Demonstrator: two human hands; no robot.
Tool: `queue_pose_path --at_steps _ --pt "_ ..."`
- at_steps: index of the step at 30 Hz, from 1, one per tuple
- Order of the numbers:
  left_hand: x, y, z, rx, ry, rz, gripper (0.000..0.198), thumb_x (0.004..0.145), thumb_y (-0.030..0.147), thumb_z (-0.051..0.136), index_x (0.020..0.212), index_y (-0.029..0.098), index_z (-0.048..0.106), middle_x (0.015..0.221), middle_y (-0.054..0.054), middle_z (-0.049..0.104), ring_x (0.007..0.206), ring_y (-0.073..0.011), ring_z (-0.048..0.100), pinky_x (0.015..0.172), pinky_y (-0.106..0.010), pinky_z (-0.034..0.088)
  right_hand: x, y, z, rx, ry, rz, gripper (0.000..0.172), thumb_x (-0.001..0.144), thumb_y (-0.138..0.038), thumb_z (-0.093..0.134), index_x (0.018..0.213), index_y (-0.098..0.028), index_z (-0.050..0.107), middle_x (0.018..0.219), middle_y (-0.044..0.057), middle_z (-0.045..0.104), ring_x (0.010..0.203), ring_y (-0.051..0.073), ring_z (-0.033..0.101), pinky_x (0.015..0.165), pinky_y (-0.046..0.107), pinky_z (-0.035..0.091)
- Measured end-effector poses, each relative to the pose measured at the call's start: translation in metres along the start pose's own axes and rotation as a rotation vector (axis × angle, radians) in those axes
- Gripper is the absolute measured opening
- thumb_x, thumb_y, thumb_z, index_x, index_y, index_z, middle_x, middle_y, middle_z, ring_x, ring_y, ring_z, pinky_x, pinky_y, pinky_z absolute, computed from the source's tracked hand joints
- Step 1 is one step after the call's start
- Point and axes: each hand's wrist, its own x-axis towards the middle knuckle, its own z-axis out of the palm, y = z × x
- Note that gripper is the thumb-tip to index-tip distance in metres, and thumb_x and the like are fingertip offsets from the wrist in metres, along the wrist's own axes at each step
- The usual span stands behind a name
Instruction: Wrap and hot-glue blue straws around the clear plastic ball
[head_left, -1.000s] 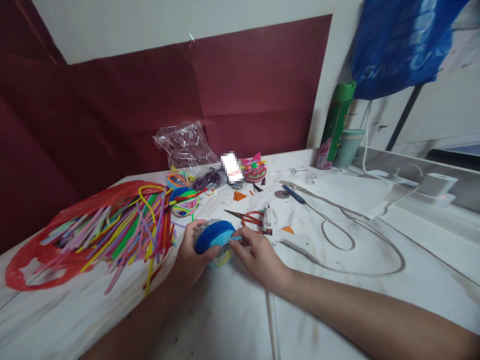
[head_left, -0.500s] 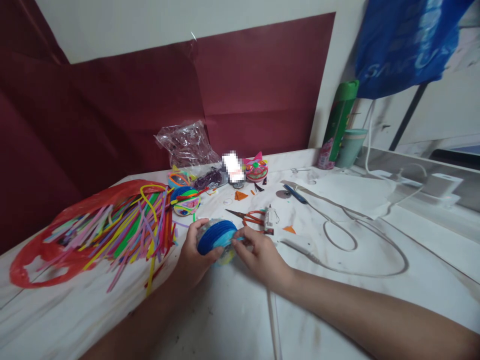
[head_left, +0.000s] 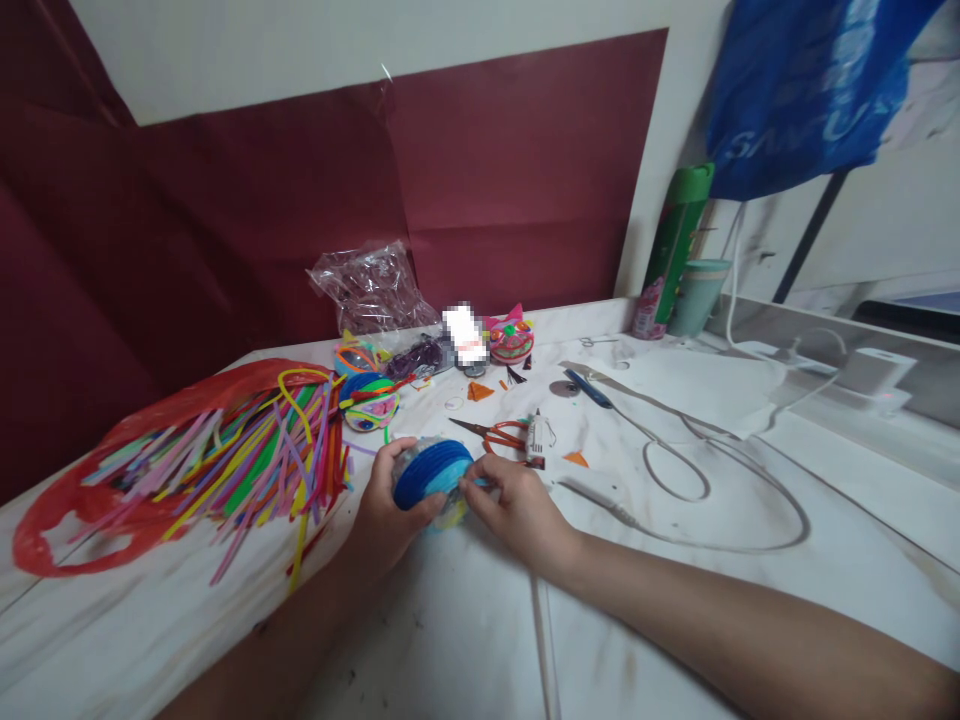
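Note:
My left hand (head_left: 386,510) is wrapped round a ball (head_left: 433,475) banded in dark blue and light blue pipe cleaners, with a clear or greyish surface showing at its edge. The fingers of my right hand (head_left: 517,505) are pinched at the ball's right side, on the end of a light blue pipe cleaner (head_left: 472,481). Those fingers partly hide the strand. Just behind my hands lie orange-handled scissors (head_left: 504,434) and a small white device (head_left: 537,437). A white glue gun (head_left: 600,494) with a cord rests right of my right hand.
Many coloured pipe cleaners (head_left: 255,455) lie on a red plastic bag (head_left: 45,540) at left. Decorated balls (head_left: 369,403) and a pink eared one (head_left: 511,340) stand behind. A blue-handled tool (head_left: 589,388) trails a looped cord. Beyond are a green can (head_left: 679,225) and a cup (head_left: 699,298).
My right fingers have edged slightly left, closer against the ball. The left hand keeps the same hold, and the things on the table stay in place.

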Motion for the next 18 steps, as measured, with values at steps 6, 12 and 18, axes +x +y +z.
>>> queue_pose_path --at_steps 6,12,18 --pt "-0.0013 0.0038 -0.0003 0.064 0.013 0.004 0.057 0.060 0.035 0.072 0.109 0.021 0.046 0.097 -0.004 0.056 0.087 -0.0222 0.056 0.076 -0.035 0.045 -0.0038 -0.0018 0.0026 -0.042 -0.027 -0.056 0.009 0.081 -0.021 0.054 0.073 -0.019 0.056 0.065 0.000 0.059 0.060 0.014 0.055 0.057 0.024 0.041" --pt "-0.0022 0.0054 -0.0017 0.060 0.016 0.008 0.055 0.060 0.032 0.072 0.108 0.021 0.047 0.097 -0.004 0.057 0.086 -0.0215 0.056 0.077 -0.035 0.045 -0.0058 -0.0008 0.0031 0.042 -0.017 -0.013 0.002 0.083 -0.022 0.053 0.082 -0.020 0.054 0.068 0.000 0.061 0.060 0.013 0.056 0.057 0.022 0.043" --pt "-0.0016 0.0020 -0.0017 0.036 0.035 0.019 0.057 0.058 0.034 0.073 0.108 0.021 0.048 0.101 -0.005 0.057 0.092 -0.0241 0.056 0.080 -0.037 0.046 -0.0028 -0.0005 0.0018 -0.021 -0.015 -0.044 0.007 0.084 -0.020 0.053 0.077 -0.020 0.055 0.068 0.000 0.061 0.063 0.015 0.057 0.062 0.025 0.045"
